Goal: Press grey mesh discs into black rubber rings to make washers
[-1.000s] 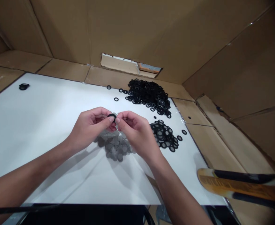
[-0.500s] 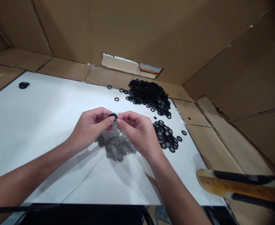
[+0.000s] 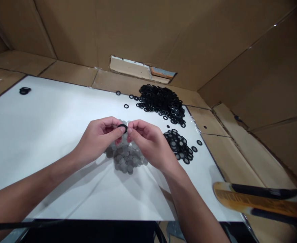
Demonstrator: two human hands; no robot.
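Head view: above the discs (image 3: 127, 158), left hand (image 3: 97, 135) pinches a ring (image 3: 123, 125), right hand (image 3: 150, 143) bunches fingers at its edge, hold unclear, apparently fitting, needing steadiness.

Left hand (image 3: 98, 137): bare, I see from afar.
Right hand (image 3: 150, 141): bare too (a matching pair).
Forearms (image 3: 43, 178): uncovered, slim, narrowing forward.

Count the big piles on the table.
3: black rings, back right; grey-centred rings, nearer on the right, partly behind the right hand; grey discs, centre, partly behind the left hand and right hand. Smaller clusters may be hidden.
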